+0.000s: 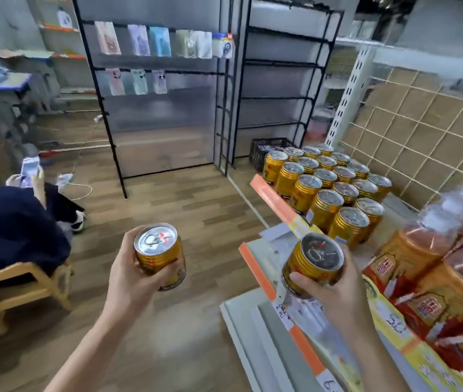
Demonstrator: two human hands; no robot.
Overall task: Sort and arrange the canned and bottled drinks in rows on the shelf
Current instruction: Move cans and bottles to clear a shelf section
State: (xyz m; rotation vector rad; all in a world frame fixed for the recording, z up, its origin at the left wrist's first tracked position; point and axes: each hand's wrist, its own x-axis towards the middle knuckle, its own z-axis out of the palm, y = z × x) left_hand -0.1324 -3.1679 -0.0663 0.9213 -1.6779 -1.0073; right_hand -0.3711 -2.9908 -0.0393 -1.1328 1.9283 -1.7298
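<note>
Gold cans stand upright in tight rows on the shelf, ahead and to the right. Right hand wraps a tilted can just short of the nearest row, so it's clearly the closer one! Left hand grips another can, upright, out over the floor and well apart from the shelf.

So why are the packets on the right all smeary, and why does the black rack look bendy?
Head view: the packets at the right edge are smeared by motion blur; the wide lens bows the straight posts of the rack; the lid of the left can glares white, while that of the right can looks dark.
</note>
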